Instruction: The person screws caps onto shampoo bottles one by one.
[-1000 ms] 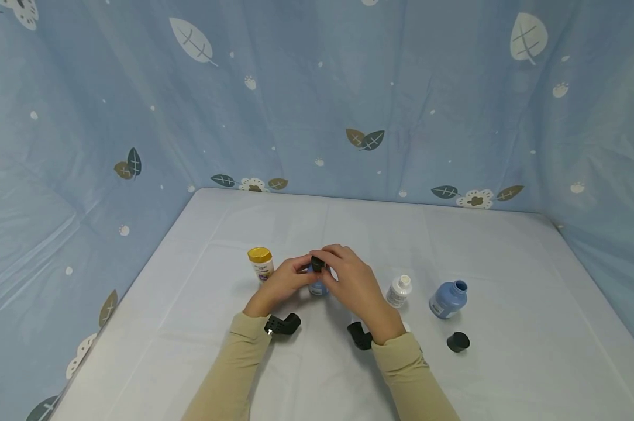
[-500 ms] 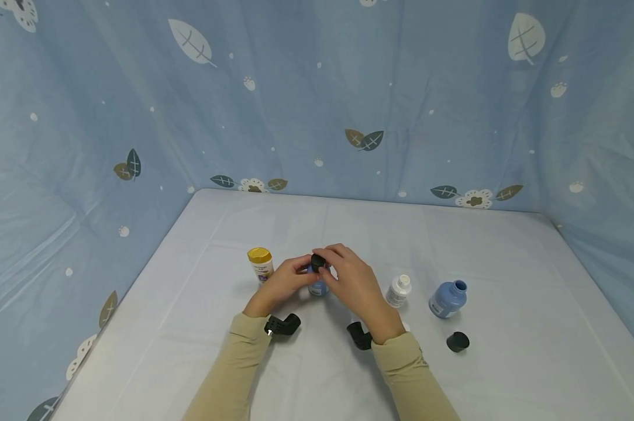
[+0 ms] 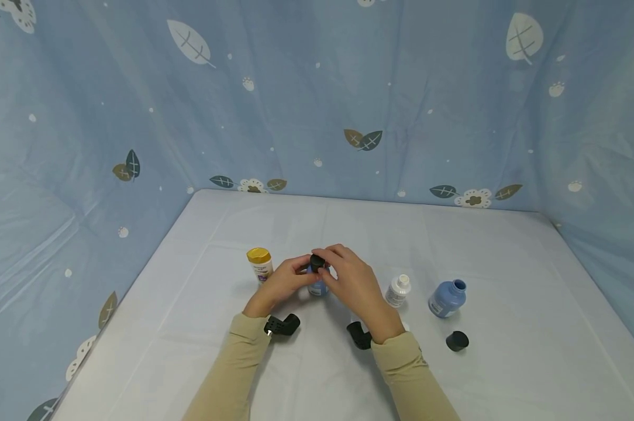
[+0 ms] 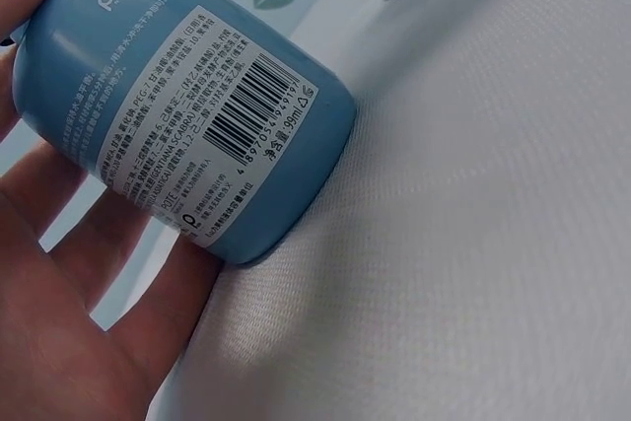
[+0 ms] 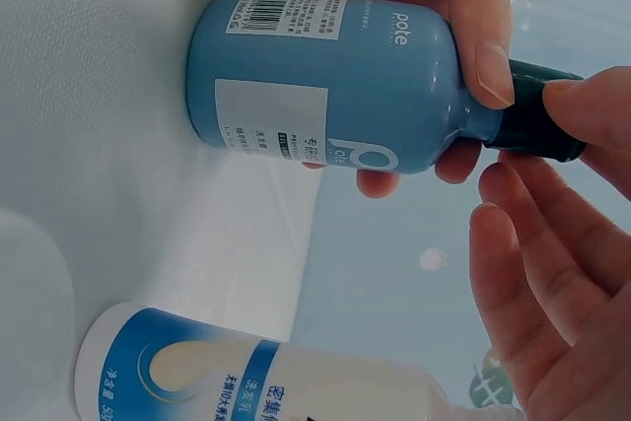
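Note:
A small blue bottle (image 5: 325, 86) with a printed label stands upright on the table between the two hands. My left hand (image 3: 285, 282) holds it, thumb on one side of the body and fingers round the other. A black cap (image 5: 537, 110) sits on the bottle's neck, and my right hand (image 3: 352, 285) pinches it between thumb and fingertips. In the left wrist view the barcode side of the blue bottle (image 4: 187, 96) faces the camera, its base touching the white cloth. How firmly the cap is threaded on cannot be seen.
Beside the left hand stands a white bottle with a yellow cap (image 3: 259, 263). To the right are an uncapped white bottle (image 3: 398, 290), an uncapped blue bottle (image 3: 447, 299) and a loose black cap (image 3: 457, 341). Something white is mostly hidden behind the right wrist.
The right fingers and thumb have shifted slightly round the black cap, and more of its top shows. The left hand and the bottles keep their places.

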The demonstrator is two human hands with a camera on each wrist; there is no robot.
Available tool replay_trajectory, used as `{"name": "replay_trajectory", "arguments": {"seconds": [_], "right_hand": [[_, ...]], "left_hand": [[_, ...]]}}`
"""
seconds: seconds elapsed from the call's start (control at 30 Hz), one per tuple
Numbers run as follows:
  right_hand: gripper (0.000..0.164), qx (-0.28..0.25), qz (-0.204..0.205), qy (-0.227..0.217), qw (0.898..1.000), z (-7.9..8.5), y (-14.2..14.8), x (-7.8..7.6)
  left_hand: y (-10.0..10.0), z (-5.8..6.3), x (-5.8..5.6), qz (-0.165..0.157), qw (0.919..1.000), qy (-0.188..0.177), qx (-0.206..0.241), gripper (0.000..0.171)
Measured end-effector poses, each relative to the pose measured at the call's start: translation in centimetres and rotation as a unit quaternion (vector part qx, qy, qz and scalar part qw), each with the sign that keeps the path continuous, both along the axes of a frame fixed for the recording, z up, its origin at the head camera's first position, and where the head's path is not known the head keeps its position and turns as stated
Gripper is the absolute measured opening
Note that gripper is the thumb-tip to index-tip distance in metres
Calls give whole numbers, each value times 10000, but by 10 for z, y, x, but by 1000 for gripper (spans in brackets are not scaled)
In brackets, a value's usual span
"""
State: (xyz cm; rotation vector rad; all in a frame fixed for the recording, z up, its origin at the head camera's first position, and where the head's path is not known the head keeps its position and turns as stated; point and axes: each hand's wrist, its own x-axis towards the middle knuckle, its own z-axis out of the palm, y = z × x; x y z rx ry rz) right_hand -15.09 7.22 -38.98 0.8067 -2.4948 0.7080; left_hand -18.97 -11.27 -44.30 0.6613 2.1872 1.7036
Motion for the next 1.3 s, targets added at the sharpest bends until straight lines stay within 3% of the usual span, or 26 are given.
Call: {"name": "replay_trajectory", "arguments": {"seconds": [0.27,0.37,1.27,1.3], "right_hand": [[38,42,-11,-45,10000,-1,0,-1],[38,23,-41,-75,10000,0,0,-1],[35,41,26,-194,9998,-2,-1,-2],[36,50,15,-184,9998,-3,-1,-2]], "left_hand": [[2,23,11,-163,9998,14,97,43],[3,26,11,-146,9999,-2,85,42],[2,21,9,-145,9994,-272,157,39],[2,25,11,-154,9994,-281,146,38]]}}
